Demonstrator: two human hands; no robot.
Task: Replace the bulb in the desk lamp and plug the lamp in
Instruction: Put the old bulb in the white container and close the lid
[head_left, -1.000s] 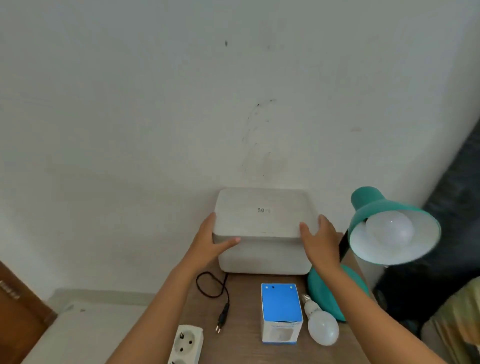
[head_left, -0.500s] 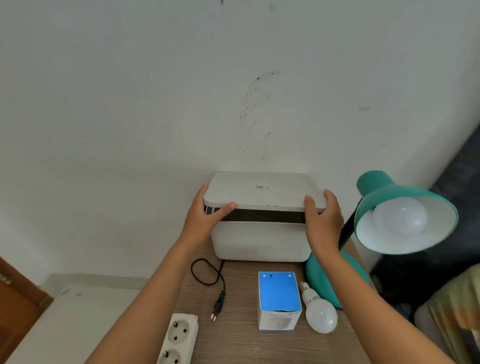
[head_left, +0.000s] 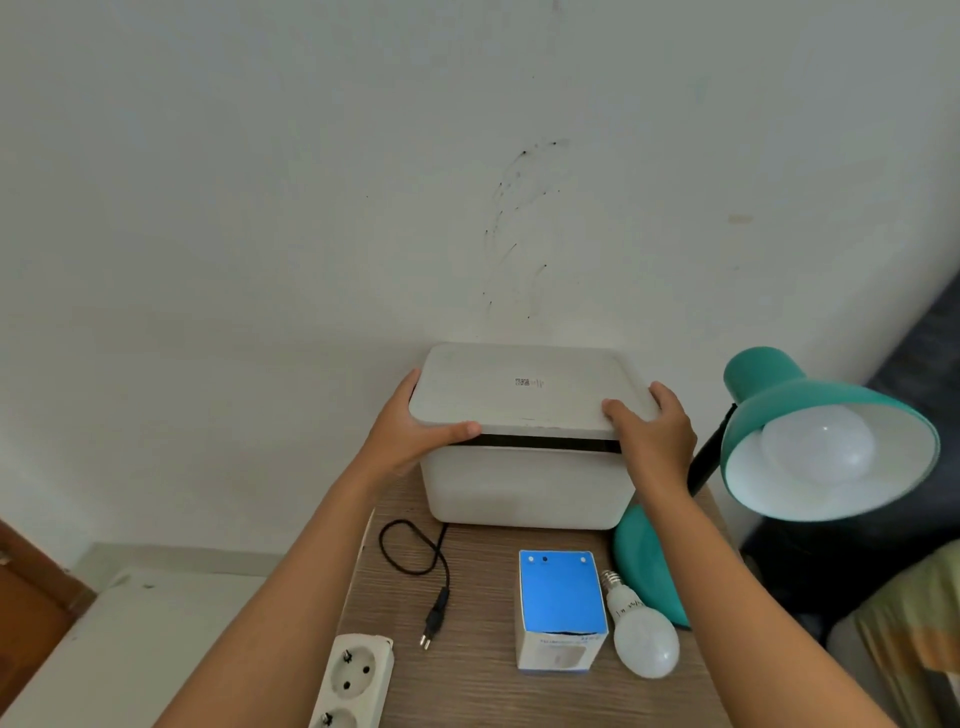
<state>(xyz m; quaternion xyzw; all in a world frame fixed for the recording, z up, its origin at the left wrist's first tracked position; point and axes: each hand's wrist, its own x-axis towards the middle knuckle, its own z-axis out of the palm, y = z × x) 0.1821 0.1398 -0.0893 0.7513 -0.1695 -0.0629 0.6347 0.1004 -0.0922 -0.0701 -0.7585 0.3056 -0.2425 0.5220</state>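
Observation:
A teal desk lamp (head_left: 779, 410) stands at the right of the wooden table, its shade tilted toward me with a white bulb (head_left: 818, 447) screwed inside. A loose white bulb (head_left: 644, 636) lies beside a blue and white bulb box (head_left: 561, 618). The lamp's black plug (head_left: 434, 621) lies unplugged near a white power strip (head_left: 356, 680). At the back stands a white storage box (head_left: 524, 488). My left hand (head_left: 415, 431) and my right hand (head_left: 649, 441) grip the two ends of its lid (head_left: 524, 389), which is raised with a dark gap under its front edge.
The wooden table (head_left: 467, 691) is small and backs onto a white wall. A white surface (head_left: 130, 639) lies lower at the left, with brown wood at the far left. Dark and yellowish fabric (head_left: 904, 639) sits to the right of the table.
Both hands have lifted the lid off the storage box, opening a dark gap at the front. The view has tipped down, showing more of the table.

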